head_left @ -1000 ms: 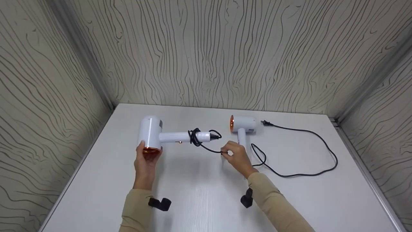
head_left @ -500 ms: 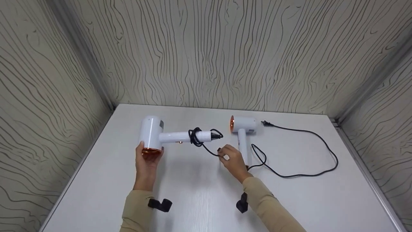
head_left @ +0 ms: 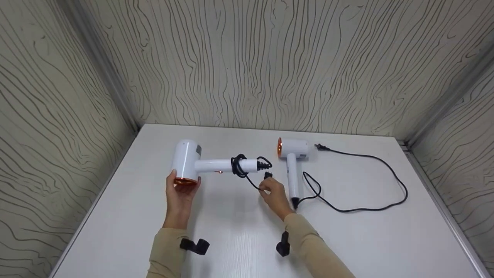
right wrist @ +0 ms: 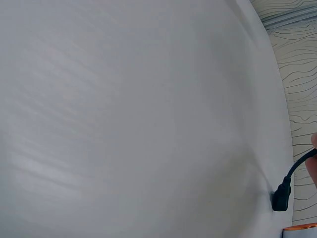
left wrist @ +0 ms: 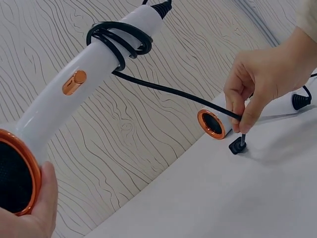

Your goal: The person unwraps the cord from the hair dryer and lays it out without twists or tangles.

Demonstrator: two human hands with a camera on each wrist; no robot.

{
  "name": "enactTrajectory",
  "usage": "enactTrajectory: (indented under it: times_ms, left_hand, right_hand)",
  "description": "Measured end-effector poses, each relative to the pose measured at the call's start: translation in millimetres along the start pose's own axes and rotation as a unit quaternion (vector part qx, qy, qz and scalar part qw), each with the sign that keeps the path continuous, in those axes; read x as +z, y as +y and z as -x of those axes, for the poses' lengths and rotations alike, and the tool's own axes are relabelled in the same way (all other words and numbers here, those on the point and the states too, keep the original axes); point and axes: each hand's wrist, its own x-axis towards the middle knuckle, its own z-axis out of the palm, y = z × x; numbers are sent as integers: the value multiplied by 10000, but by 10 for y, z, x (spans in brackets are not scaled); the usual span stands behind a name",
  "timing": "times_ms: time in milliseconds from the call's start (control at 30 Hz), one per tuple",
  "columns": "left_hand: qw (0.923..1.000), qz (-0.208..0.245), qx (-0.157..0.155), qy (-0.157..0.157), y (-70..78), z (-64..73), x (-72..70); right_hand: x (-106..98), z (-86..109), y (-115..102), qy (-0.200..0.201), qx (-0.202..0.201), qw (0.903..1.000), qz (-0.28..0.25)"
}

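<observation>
Left hand [head_left: 179,201] is gripping a dryer [head_left: 186,160]; right hand [head_left: 276,195] is pinching its cord [left wrist: 171,90], seemingly mostly wound, the four-o'clock end remaining loose.

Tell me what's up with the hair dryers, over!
Left hand grips hair dryer. Right hand pinches its cord near plug. Second dryer nearby, seemingly not blocking.

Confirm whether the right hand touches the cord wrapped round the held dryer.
Touching. The left wrist view shows it: the right hand pinches the black cord between thumb and fingers, with the plug just below.
</observation>
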Motion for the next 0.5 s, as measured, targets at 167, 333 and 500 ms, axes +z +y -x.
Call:
enactTrajectory:
  times_ms: [167, 333, 500]
  left_hand:
    - [10000, -69, 27, -45, 2, 11, 10]
    - [9996, -261, 41, -24, -20, 13, -6]
    - [9993, -360, 32, -41, -39, 19, -3]
  right_hand:
    - [71, 25, 33, -118, 182, 9996, -161]
    - [96, 74, 75, -300, 369, 9989, -58]
    - [103, 102, 56, -508, 593, 9969, 27]
